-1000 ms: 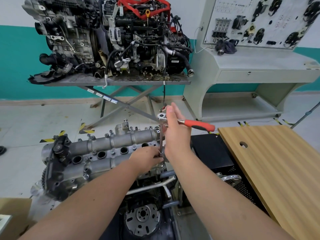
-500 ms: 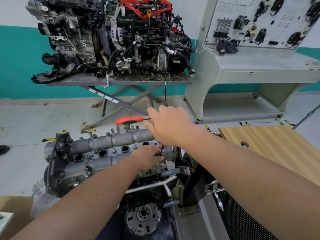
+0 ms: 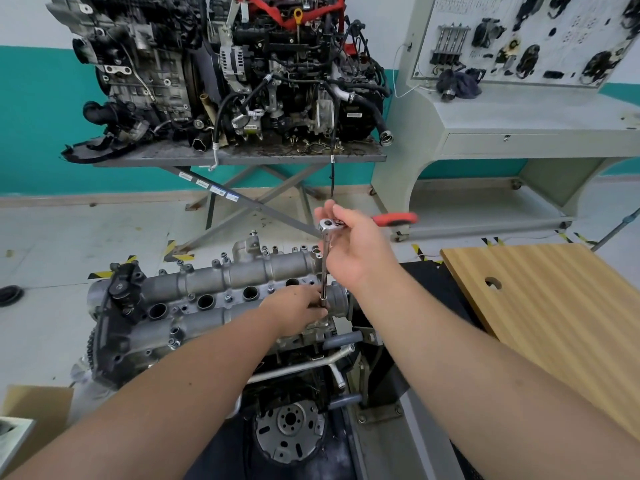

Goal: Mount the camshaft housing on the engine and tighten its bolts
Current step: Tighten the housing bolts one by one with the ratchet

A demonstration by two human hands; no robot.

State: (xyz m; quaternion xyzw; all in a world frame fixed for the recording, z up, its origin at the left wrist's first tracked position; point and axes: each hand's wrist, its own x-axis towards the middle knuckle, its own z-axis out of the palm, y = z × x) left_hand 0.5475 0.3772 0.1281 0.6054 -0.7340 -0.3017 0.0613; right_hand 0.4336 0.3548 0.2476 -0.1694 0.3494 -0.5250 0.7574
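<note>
The red handle swings back again: half a second ago it points left over the housing, and now the chrome ratchet wrench with the red handle (image 3: 377, 221) sticks out to the right, blurred with motion. The right hand (image 3: 356, 249) sits at the ratchet head, fingers curled around it. Down below, the left hand (image 3: 300, 306) pinches the foot of the long chrome extension bar (image 3: 325, 268), steadying it where it meets a bolt at the right end of the grey cast-aluminium camshaft housing (image 3: 214, 292). The housing lies seated on top of the grey engine block on its black stand (image 3: 291, 434), with small bolts standing along its edges.

Now the risks. The socket itself is hidden behind the left fingers, so whether it sits square on the bolt head is impossible to tell. The bar is tall, and a sideways pull at the top may tip it and let the socket slip off or round the head. The left fingertips are right beside the joint, so a slip could nip them. Tightening this end hard before the others could seat the housing unevenly.
</note>
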